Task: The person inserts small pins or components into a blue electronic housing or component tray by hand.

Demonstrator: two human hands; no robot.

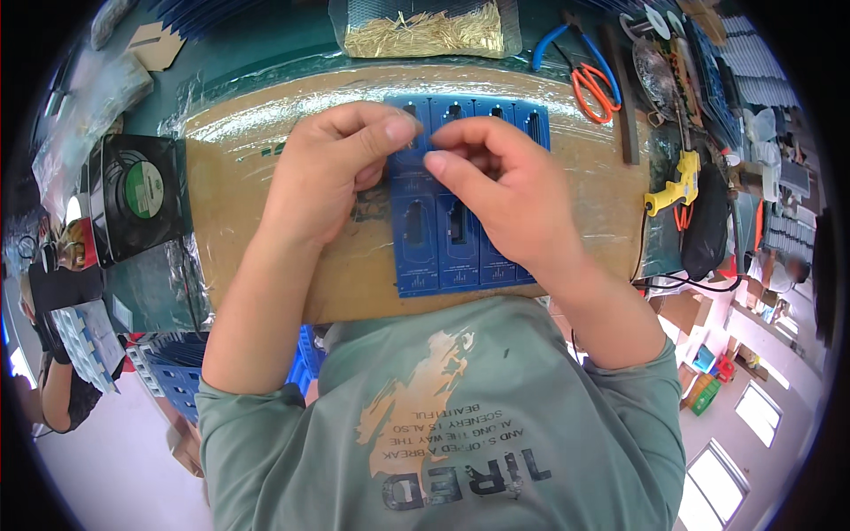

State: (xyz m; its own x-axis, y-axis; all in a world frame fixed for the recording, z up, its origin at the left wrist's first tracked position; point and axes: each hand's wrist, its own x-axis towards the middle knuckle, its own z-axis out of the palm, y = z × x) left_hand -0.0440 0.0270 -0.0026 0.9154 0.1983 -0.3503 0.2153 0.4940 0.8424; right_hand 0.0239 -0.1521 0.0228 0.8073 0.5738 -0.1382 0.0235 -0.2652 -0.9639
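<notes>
My left thumb and forefinger pinch together and my right hand (pixel 522 195) leaves a narrow gap; I cannot tell whether my left hand (pixel 332 168) or right holds anything. Both hover over the blue circuit board (pixel 436 265), toward the bench's (pixel 257 44) near edge; a tray (pixel 338 22) of gold-coloured pins (pixel 425 37) sits farther off.

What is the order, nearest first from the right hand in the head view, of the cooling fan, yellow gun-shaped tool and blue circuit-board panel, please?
1. Blue circuit-board panel, centre.
2. Yellow gun-shaped tool, right side.
3. Cooling fan, far left.
</notes>
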